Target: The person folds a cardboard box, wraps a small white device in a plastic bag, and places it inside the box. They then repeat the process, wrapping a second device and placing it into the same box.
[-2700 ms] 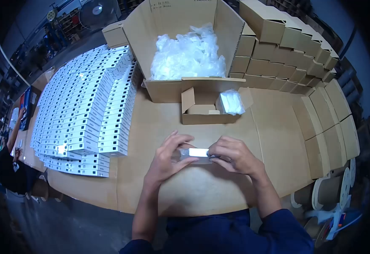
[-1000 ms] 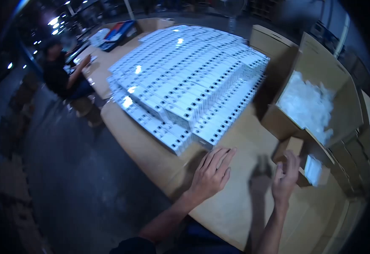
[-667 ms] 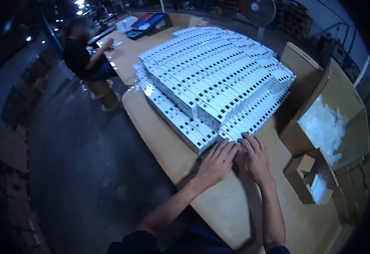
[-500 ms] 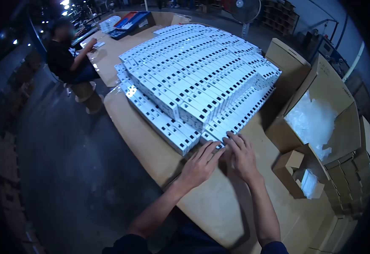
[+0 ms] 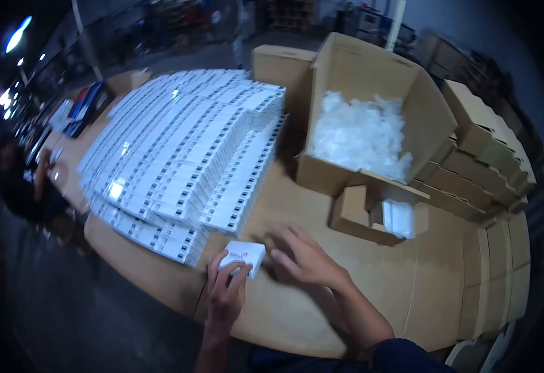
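My left hand (image 5: 227,289) is closed on a flat white rectangular unit (image 5: 247,253) with small dark print and a red mark on its upper face. It is tilted above the front part of the table, close to the stacked units. My right hand (image 5: 309,258) is just to the right of it, fingers apart and slightly blurred, holding nothing. Beyond the hands lies a broad layered stack of white units (image 5: 160,149), their edges lined with dark square openings.
A large open carton (image 5: 381,68) with clear plastic bags (image 5: 359,133) stands at the back right. In front of it sits a small carton (image 5: 359,227) with plastic packets. Folded cartons (image 5: 496,261) line the right side. A person (image 5: 20,180) works at the far left.
The view has swung right. My left hand has taken a white unit from the front of the stack and brought it nearer; my right hand has let go and moved right.
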